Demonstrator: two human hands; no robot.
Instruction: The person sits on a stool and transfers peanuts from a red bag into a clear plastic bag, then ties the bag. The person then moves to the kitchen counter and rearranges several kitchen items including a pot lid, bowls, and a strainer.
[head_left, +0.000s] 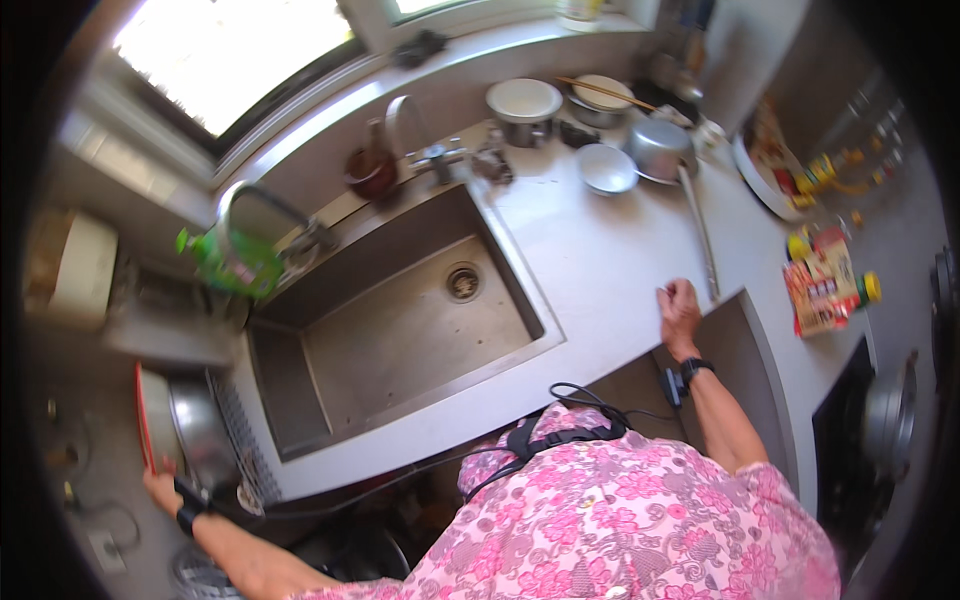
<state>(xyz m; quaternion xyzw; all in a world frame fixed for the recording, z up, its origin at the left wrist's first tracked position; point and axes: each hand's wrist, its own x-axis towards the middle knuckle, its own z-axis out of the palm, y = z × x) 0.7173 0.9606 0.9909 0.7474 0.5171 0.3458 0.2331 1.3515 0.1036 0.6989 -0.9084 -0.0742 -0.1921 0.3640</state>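
At the lower left, my left hand (161, 484) is at the near end of a red-rimmed basin (150, 420), which stands on edge beside a metal basin (199, 420); the fingers seem to hold its rim. Over the front edge of the white countertop (600, 247), my right hand (679, 311) is loosely curled with nothing seen in it. Just beyond it lies the long handle of a metal saucepan (660, 146). A white bowl (607, 169) touches or nearly touches that pan. Between my hands is a steel sink (397, 337) with a drain.
Two faucets (262, 195) rise behind the sink, by a green bottle (244, 262) and a brown pot (371, 174). A lidded pot (523, 112) stands near the wall. Food packets (821, 285) lie at the right, near a stove (844, 435) with a metal pot (889, 416).
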